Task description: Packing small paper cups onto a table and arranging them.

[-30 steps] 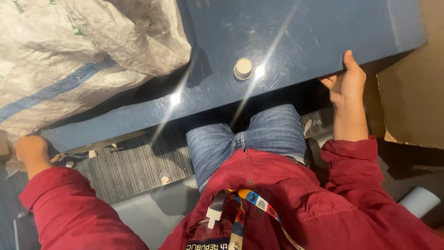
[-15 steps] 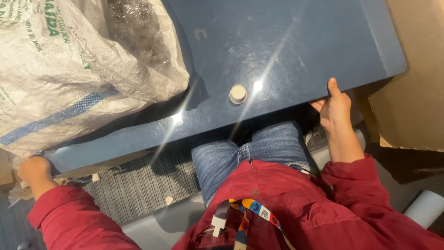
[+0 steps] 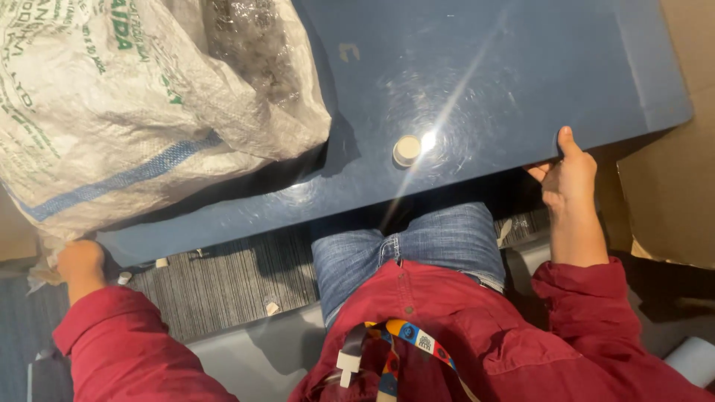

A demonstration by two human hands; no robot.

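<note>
I am seated at a dark blue table (image 3: 521, 67) in a red jacket and blue jeans. My right hand (image 3: 570, 175) grips the table's near right edge, thumb on top and fingers under it. My left hand (image 3: 78, 260) holds the table's near left corner, partly under a large white woven sack (image 3: 126, 104) with a blue stripe and green print. The sack lies on the table's left half, open at the top with crumpled clear plastic showing inside. A small round cream cap (image 3: 407, 150) sits on the tabletop near the middle.
Brown cardboard (image 3: 670, 193) stands to the right of the table. Grey striped carpet (image 3: 216, 286) with small bits of litter lies under the table. A colourful lanyard (image 3: 395, 350) hangs on my chest. A pale rounded object (image 3: 693, 361) shows at the bottom right.
The table and sack have shifted nearer and lower in view over the second. Both hands have kept their hold on the table's near edge.
</note>
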